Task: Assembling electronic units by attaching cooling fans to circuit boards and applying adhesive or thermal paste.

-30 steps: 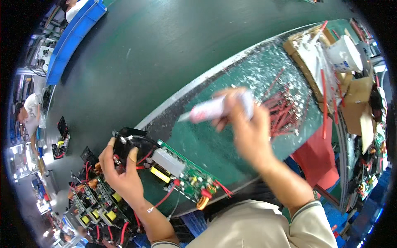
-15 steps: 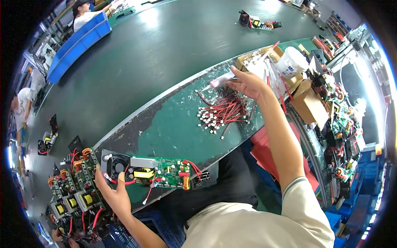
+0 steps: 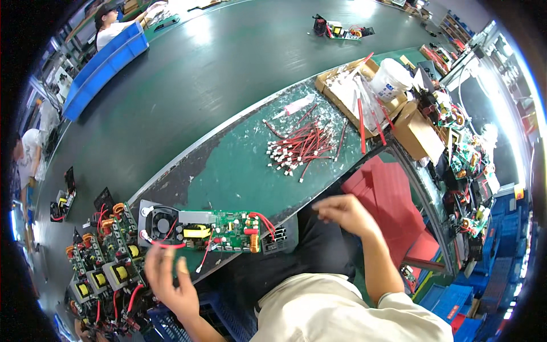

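One green circuit board (image 3: 219, 229) lies at the near edge of the green worktable (image 3: 239, 165), with one black fan (image 3: 161, 220) at its left end, one yellow part near the middle and a loop of red leads at its right end; the left hand (image 3: 168, 279) sits just below the fan end, fingers loosely spread and pinching a thin red wire (image 3: 166, 244) that runs off the board; the right hand (image 3: 345, 212) hangs free off the table edge to the right of the board, fingers loosely curled and holding nothing. Half a second ago that right hand was stretched far across the table by the cardboard boxes; it has since drawn back toward the body, and the one pink tube (image 3: 297, 106) now lies alone on the table beyond the one heap of red wires (image 3: 305, 149), too many to count. To the left stands a stack of similar boards (image 3: 102, 268), at least four, with yellow and orange parts. One open cardboard box (image 3: 347, 91) holds plastic bags and a white tub (image 3: 389, 80); a second, smaller cardboard box (image 3: 417, 133) is beside it; one long blue bin (image 3: 102, 68) lies at the far side of the dark belt (image 3: 188, 74), its contents not visible.
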Demonstrator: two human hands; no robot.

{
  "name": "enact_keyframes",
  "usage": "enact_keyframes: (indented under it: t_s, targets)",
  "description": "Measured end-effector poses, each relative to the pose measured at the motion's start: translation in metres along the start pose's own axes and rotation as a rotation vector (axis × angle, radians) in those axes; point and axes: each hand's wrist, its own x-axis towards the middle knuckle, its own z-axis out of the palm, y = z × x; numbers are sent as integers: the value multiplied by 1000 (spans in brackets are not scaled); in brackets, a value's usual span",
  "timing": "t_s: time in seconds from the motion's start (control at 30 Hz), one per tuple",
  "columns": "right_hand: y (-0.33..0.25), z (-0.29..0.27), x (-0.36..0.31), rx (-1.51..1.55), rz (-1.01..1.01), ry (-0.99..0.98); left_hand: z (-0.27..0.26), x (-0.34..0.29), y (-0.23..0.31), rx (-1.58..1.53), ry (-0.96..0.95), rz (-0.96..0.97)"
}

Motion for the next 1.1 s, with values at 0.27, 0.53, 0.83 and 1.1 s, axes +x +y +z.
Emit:
enact_keyframes:
  t_s: [0.27, 0.53, 0.83, 1.1]
  targets:
    - [135, 88, -11, 1095, 476, -141, 38, -1, 9, -167, -470, 9]
    - [15, 79, -82, 192, 213, 149, 50, -6, -9, -225, -363, 24]
    - [-87, 62, 87, -415, -531, 346, 73, -1, 13, -192, -138, -156]
    - [-76, 61, 107, -631, -637, 572, 57, 45, 33, -179, -125, 39]
